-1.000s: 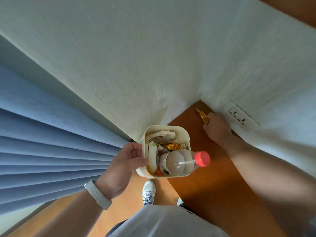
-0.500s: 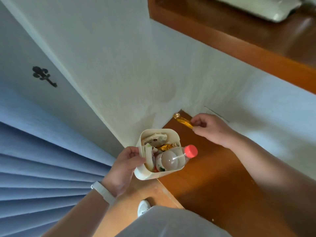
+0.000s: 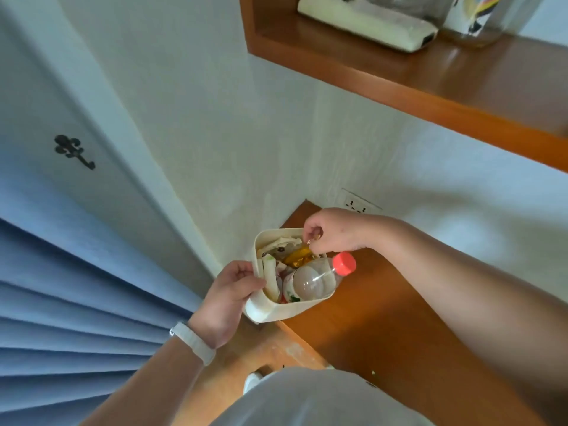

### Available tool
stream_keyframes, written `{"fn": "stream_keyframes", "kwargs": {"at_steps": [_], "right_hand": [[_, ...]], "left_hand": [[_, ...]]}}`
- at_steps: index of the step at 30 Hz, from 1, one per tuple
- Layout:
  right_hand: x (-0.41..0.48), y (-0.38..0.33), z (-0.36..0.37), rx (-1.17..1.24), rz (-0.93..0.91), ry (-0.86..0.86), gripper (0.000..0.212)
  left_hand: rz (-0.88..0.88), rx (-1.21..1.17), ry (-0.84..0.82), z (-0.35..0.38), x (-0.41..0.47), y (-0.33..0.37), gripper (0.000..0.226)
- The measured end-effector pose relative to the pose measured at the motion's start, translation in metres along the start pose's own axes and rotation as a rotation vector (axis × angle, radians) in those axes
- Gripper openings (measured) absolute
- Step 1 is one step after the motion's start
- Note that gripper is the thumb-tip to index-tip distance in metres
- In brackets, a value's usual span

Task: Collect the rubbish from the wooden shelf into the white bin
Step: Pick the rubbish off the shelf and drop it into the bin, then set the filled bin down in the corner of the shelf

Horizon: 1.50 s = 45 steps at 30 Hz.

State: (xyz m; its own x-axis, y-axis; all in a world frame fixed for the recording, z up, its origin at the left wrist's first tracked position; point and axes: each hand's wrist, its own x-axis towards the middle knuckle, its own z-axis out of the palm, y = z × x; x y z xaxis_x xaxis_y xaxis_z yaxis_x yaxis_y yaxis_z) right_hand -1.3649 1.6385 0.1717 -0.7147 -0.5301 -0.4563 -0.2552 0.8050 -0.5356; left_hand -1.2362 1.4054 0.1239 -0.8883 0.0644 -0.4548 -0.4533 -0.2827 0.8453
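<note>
My left hand [image 3: 229, 298] grips the left wall of a small white bin [image 3: 287, 312] and holds it in the air beside the lower wooden shelf [image 3: 378, 315]. The bin is packed with rubbish: crumpled paper, gold wrappers [image 3: 296, 259] and a clear plastic bottle [image 3: 313, 279] whose red cap sticks out to the right. My right hand [image 3: 333, 230] hovers over the bin's far rim, fingers pinched on a small gold wrapper that reaches down into the bin.
A wall socket [image 3: 358, 204] sits just behind my right hand. An upper wooden shelf [image 3: 430, 84] carries a long cream object [image 3: 365, 21] and a jar. Blue curtain folds [image 3: 76, 296] hang to the left, with a black hook [image 3: 72, 150] on the wall above.
My right hand picked a gold wrapper off the shelf corner, lifted it, and carried it left over the bin. The view tilted upward, which brought the upper shelf into sight.
</note>
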Motion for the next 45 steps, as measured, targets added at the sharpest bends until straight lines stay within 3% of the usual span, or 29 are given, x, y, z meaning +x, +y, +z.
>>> {"fn": "stream_keyframes", "kwargs": {"at_steps": [3, 8, 13, 17, 21, 24, 29, 35, 41, 45], "right_hand": [[-0.008, 0.009, 0.006, 0.109, -0.002, 0.042, 0.013], [-0.024, 0.037, 0.016, 0.285, 0.079, 0.320, 0.002], [-0.046, 0.060, 0.043, 0.551, 0.147, 0.377, 0.013], [-0.050, 0.058, 0.062, 0.835, 0.142, 0.383, 0.039], [-0.042, 0.052, 0.074, 1.004, 0.176, 0.418, 0.021], [-0.035, 0.053, 0.077, 1.156, 0.234, 0.483, 0.009], [-0.023, 0.064, 0.077, 1.314, 0.277, 0.498, 0.014], [0.001, 0.078, 0.067, 1.394, 0.304, 0.470, 0.021], [0.028, 0.091, 0.049, 1.287, 0.340, 0.476, 0.008], [0.041, 0.097, 0.045, 1.198, 0.321, 0.483, 0.017]], "left_hand": [[0.002, -0.014, -0.014, 0.000, -0.002, -0.004, 0.064], [0.021, -0.070, -0.006, 0.000, 0.002, -0.011, 0.039], [0.047, -0.097, 0.042, 0.006, 0.012, -0.009, 0.032], [0.066, -0.137, 0.057, 0.018, 0.027, -0.002, 0.028], [0.053, -0.051, 0.125, 0.037, 0.041, -0.006, 0.024], [0.064, 0.027, 0.159, 0.053, 0.051, -0.008, 0.005], [0.031, 0.024, 0.195, 0.067, 0.076, -0.012, 0.015], [-0.014, 0.015, 0.220, 0.073, 0.111, -0.020, 0.017], [-0.132, 0.006, 0.256, 0.081, 0.140, -0.035, 0.037], [-0.160, -0.046, 0.224, 0.083, 0.155, -0.039, 0.046]]}}
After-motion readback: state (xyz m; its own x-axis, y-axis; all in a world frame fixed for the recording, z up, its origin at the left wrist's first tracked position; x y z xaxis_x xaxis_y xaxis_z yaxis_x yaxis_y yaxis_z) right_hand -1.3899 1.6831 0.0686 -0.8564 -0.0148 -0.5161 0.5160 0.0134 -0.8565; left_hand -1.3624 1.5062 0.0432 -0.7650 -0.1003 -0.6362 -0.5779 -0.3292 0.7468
